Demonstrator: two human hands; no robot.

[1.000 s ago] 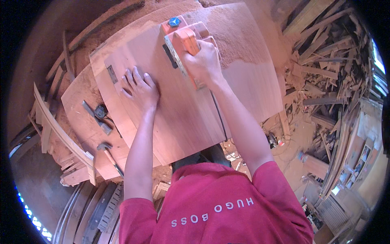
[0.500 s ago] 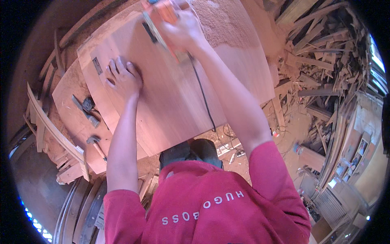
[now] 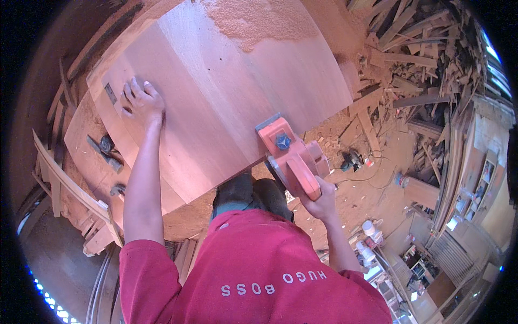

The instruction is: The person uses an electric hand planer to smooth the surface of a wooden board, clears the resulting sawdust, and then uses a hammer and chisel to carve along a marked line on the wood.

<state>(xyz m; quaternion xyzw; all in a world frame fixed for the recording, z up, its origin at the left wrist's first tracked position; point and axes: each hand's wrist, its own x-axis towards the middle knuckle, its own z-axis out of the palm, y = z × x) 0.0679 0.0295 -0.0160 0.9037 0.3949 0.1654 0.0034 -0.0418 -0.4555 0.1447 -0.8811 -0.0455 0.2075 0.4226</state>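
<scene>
My left hand [image 3: 143,102] lies with fingers apart on a reddish wooden panel [image 3: 205,140], beside a small dark rectangular recess [image 3: 110,93] at its left edge. My right hand [image 3: 319,197] grips the handle of an orange electric planer [image 3: 295,171] with a blue star knob; its front is at the panel's near right edge, and its rear overhangs. A patch of sawdust [image 3: 253,21] covers the panel's far part. Left of the panel, on a lower board [image 3: 81,143], lie a dark metal tool [image 3: 105,157], a round black object [image 3: 107,143] and a partly hidden hammer [image 3: 117,190].
A large pile of wood scraps [image 3: 415,54] fills the right. Curved strips [image 3: 70,186] jut at the left. Below right, white buckets [image 3: 369,229], a cord [image 3: 377,167] and small items lie on the dusty floor. Long planks [image 3: 450,173] stand at the far right.
My right hand has brought the planer from the far part of the panel down to the near right edge. The view has shifted; my left hand stays on the panel.
</scene>
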